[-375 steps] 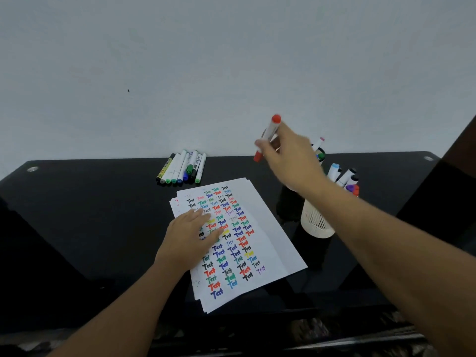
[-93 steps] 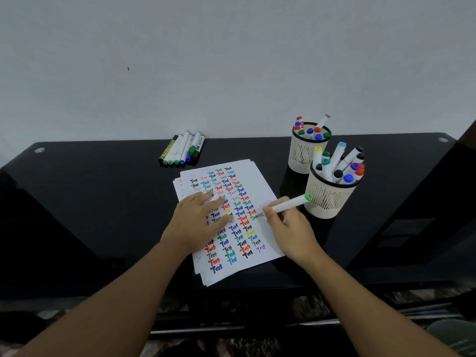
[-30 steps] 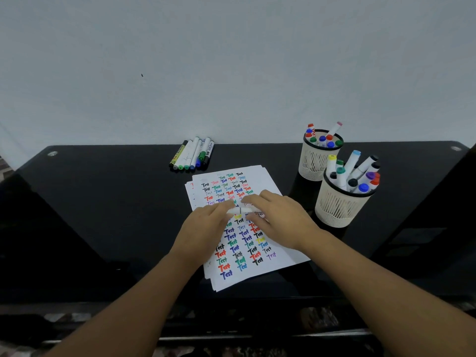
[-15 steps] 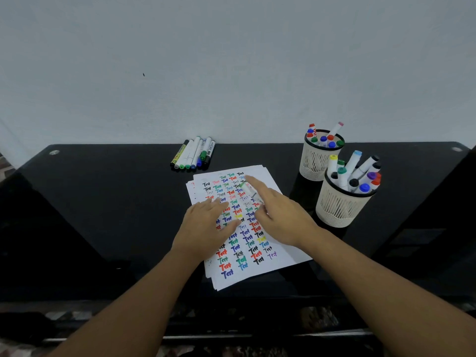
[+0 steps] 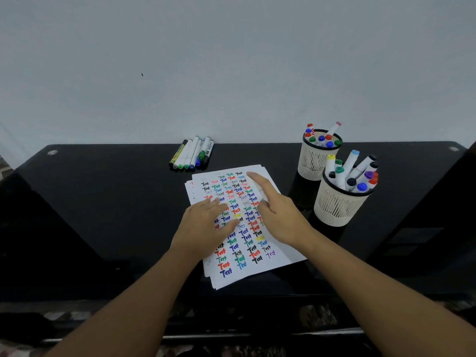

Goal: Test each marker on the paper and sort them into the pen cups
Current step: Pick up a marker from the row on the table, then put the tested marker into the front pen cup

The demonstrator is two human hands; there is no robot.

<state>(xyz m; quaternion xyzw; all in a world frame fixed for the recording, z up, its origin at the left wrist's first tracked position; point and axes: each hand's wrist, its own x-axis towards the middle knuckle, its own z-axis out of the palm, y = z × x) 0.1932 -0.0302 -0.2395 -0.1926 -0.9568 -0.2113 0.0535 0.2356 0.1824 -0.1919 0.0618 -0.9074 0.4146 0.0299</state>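
The right hand's fingers (image 5: 257,180) are stretched out nearly straight, with the index leading toward the far edge of the paper (image 5: 257,264). They hover low over the sheet or graze it. A pale, blurred streak shows beside the palm. I cannot tell whether it is a marker tucked under the right hand (image 5: 278,215) or only blank paper.

The left hand (image 5: 206,225) lies flat on the left half of the sheet with relaxed, slightly spread fingers, pressing the stack down. It holds nothing.

The paper is a small stack covered with rows of the word "Test" in many colours. It sits in the middle of a glossy black table (image 5: 103,202).

The untested markers (image 5: 192,154) lie in a tight bundle at the back of the table, against the wall. They are ahead and to the left of the right index fingertip, just beyond the paper's far left corner. Their long axes point away from the person and lean slightly right, with the coloured ends nearest the paper. Both hands look about equally close to them, but only the right is free to reach.

The 2 pen cups stand to the right of the paper, both already holding markers. The near cup (image 5: 337,210) is just beside the right wrist, and the far cup (image 5: 313,161) is behind it.
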